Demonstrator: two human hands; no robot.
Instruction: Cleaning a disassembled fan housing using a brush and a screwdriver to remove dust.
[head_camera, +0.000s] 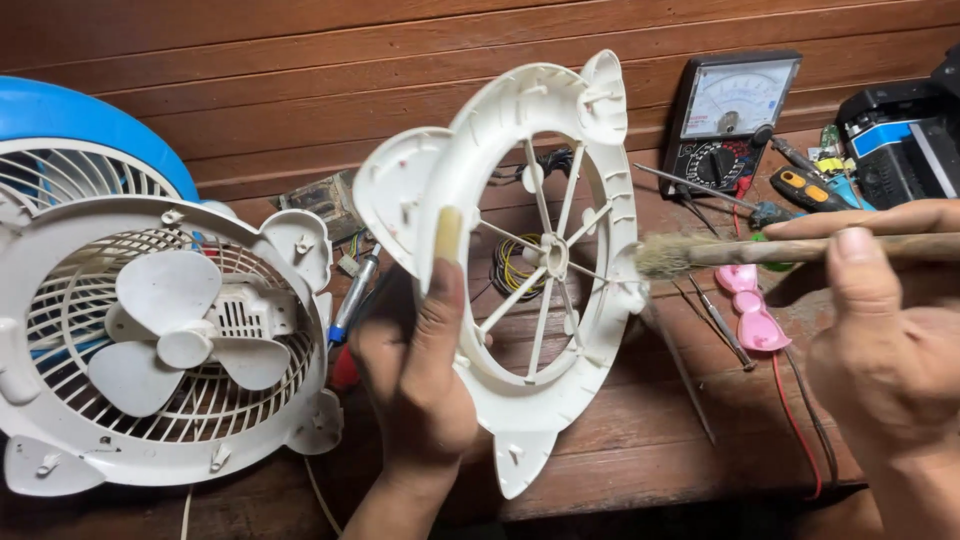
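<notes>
Here, the left hand (420, 370) holds a white fan cover (520, 260) upright, fingers closed around its rim. The right hand (880, 340) grips a brush (760, 250), its bristles touching the cover's right edge. A fan (160, 340) lies at the left.

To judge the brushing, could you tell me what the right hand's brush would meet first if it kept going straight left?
The right hand holds a brush whose bristles already seem to touch the white fan ring's rim, held by the left hand; depth is uncertain.
</notes>
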